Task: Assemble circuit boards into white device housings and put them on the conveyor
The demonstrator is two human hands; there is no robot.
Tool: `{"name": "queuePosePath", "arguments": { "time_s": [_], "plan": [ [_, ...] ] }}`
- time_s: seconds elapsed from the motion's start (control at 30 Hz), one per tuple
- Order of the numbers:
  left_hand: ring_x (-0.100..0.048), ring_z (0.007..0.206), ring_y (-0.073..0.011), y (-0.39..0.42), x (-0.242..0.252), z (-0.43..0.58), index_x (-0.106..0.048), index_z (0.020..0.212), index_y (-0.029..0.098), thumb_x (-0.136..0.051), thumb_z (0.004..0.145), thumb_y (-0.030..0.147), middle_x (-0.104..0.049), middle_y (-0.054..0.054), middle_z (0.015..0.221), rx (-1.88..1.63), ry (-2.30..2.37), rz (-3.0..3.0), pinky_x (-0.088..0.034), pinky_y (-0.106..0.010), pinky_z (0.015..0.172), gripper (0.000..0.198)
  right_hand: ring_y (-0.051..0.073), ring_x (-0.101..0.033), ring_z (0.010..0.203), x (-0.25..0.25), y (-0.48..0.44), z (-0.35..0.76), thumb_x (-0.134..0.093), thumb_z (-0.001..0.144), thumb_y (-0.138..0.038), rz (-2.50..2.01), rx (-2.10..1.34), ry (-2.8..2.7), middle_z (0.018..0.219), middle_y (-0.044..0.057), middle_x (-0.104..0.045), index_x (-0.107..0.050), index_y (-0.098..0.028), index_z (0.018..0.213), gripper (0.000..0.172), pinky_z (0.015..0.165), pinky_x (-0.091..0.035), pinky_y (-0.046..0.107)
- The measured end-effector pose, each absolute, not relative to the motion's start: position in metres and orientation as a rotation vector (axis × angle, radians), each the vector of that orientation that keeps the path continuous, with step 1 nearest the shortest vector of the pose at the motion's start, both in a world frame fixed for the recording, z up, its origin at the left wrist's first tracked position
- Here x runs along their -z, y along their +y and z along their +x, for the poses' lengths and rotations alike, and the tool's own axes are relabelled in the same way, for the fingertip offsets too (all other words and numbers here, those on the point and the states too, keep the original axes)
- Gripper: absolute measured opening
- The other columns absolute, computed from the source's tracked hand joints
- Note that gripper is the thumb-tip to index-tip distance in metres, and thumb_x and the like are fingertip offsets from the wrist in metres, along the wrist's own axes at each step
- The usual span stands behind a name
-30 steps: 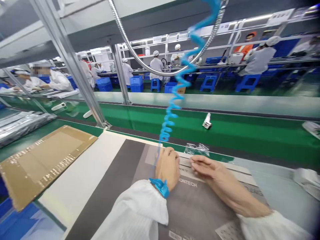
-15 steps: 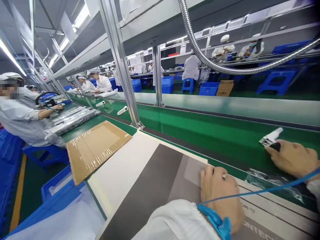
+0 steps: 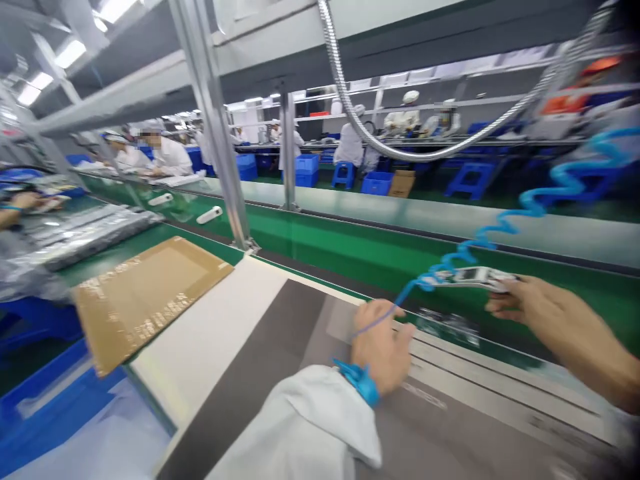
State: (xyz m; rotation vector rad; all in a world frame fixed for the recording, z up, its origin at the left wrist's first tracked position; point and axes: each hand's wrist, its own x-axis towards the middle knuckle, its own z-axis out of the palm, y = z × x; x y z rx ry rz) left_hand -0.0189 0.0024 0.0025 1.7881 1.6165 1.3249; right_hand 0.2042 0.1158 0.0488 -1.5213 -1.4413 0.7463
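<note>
My right hand [image 3: 550, 310] pinches one end of a slim white handheld device [image 3: 477, 277] with a dark window on it. The device is held level above the green conveyor belt [image 3: 345, 250]. My left hand [image 3: 383, 347], with a blue strap [image 3: 357, 380] at the wrist, rests on a grey printed sheet [image 3: 255, 347]. Its fingers are curled, and a small pale piece seems to show between them, too blurred to name. A coiled blue cord [image 3: 505, 223] runs from the left wrist up to the right, crossing in front of the device's far end.
A flat cardboard piece [image 3: 150, 293] lies left of the sheet. Two more white devices [image 3: 209, 215] sit on the belt. Clear plastic film [image 3: 450, 327] lies by the belt edge. A metal post [image 3: 213, 127] and a hanging metal hose [image 3: 395, 153] stand ahead. Co-workers sit further off.
The view has swung to the right. My right hand has lifted the white device and turned it level. My left hand stays on the sheet, and the blue cord now shows its coils.
</note>
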Motion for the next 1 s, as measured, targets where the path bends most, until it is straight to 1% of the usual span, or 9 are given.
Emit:
{"name": "queuePosePath", "arguments": {
  "time_s": [0.13,0.23,0.33,0.43,0.5,0.63,0.7,0.83,1.0],
  "plan": [
    [-0.046,0.131,-0.0264,-0.002,-0.019,-0.019,-0.051,0.132,0.016,-0.053,0.092,0.041,-0.053,-0.013,0.139,-1.437,1.415,1.631,-0.033,-0.044,0.114,0.048,0.016,-0.055,0.066,-0.082,0.048,0.190,-0.058,0.085,-0.048,-1.244,-1.208,-1.507,0.072,0.002,-0.060,-0.064,-0.020,0.089,0.029,0.070,-0.049,0.031],
    [-0.063,0.104,-0.0239,-0.006,-0.021,-0.015,-0.059,0.124,0.017,-0.054,0.090,0.044,-0.067,-0.009,0.118,-1.096,1.123,1.566,-0.049,-0.039,0.094,0.044,0.016,-0.054,0.071,-0.078,0.018,0.187,-0.052,0.089,-0.056,-1.135,-1.360,-1.564,0.079,0.003,-0.061,-0.065,-0.020,0.097,0.039,0.072,-0.049,0.032],
    [-0.065,0.075,-0.0191,-0.012,-0.018,-0.008,-0.066,0.111,0.015,-0.054,0.088,0.040,-0.071,-0.007,0.096,-0.915,0.979,1.520,-0.053,-0.032,0.071,0.035,0.020,-0.059,0.087,-0.062,0.003,0.191,-0.047,0.092,-0.058,-1.240,-1.126,-1.665,0.100,0.006,-0.064,-0.063,-0.024,0.111,0.042,0.080,-0.049,0.036],
    [-0.065,0.086,-0.0203,-0.017,-0.020,-0.006,-0.069,0.103,0.019,-0.054,0.087,0.031,-0.072,-0.005,0.096,-0.987,1.136,1.626,-0.050,-0.032,0.079,0.025,0.022,-0.059,0.098,-0.050,-0.001,0.197,-0.051,0.093,-0.050,-1.316,-0.570,-1.823,0.113,0.007,-0.062,-0.060,-0.027,0.118,0.035,0.083,-0.045,0.036],
    [-0.065,0.093,-0.0210,-0.019,-0.023,-0.007,-0.070,0.101,0.021,-0.054,0.087,0.027,-0.073,-0.003,0.097,-1.007,1.223,1.703,-0.047,-0.032,0.087,0.022,0.021,-0.059,0.096,-0.047,-0.001,0.198,-0.054,0.095,-0.043,-1.264,-0.242,-2.003,0.109,0.006,-0.063,-0.063,-0.027,0.109,0.023,0.083,-0.041,0.036],
    [-0.066,0.091,-0.0214,-0.019,-0.026,-0.008,-0.070,0.099,0.022,-0.055,0.087,0.026,-0.073,-0.004,0.093,-0.986,1.326,1.746,-0.047,-0.032,0.086,0.020,0.018,-0.057,0.085,-0.045,-0.001,0.189,-0.056,0.096,-0.032,-1.228,0.258,-2.237,0.095,0.002,-0.068,-0.065,-0.025,0.091,0.012,0.082,-0.031,0.037],
    [-0.067,0.089,-0.0217,-0.016,-0.024,-0.008,-0.071,0.097,0.022,-0.056,0.086,0.026,-0.073,-0.005,0.091,-0.979,1.407,1.736,-0.047,-0.031,0.083,0.019,0.018,-0.055,0.082,-0.044,-0.002,0.181,-0.054,0.096,-0.026,-1.233,0.302,-2.272,0.088,0.001,-0.067,-0.063,-0.023,0.084,0.015,0.082,-0.029,0.037],
    [-0.067,0.079,-0.0214,-0.003,-0.018,-0.017,-0.069,0.096,0.018,-0.049,0.089,0.030,-0.072,-0.008,0.085,-1.013,1.659,1.569,-0.045,-0.030,0.073,0.024,0.017,-0.053,0.083,-0.039,0.007,0.172,-0.048,0.097,-0.021,-1.311,-0.028,-2.210,0.087,0.001,-0.063,-0.055,-0.021,0.081,0.018,0.079,-0.030,0.033],
    [-0.064,0.064,-0.0214,0.006,-0.013,-0.036,-0.066,0.090,0.017,-0.048,0.087,0.044,-0.068,-0.005,0.070,-1.090,1.724,1.296,-0.044,-0.029,0.061,0.032,0.022,-0.054,0.088,-0.023,0.041,0.173,-0.049,0.092,-0.021,-1.752,-0.134,-2.013,0.089,0.006,-0.064,-0.053,-0.020,0.080,0.013,0.077,-0.030,0.034]
  ]
}}
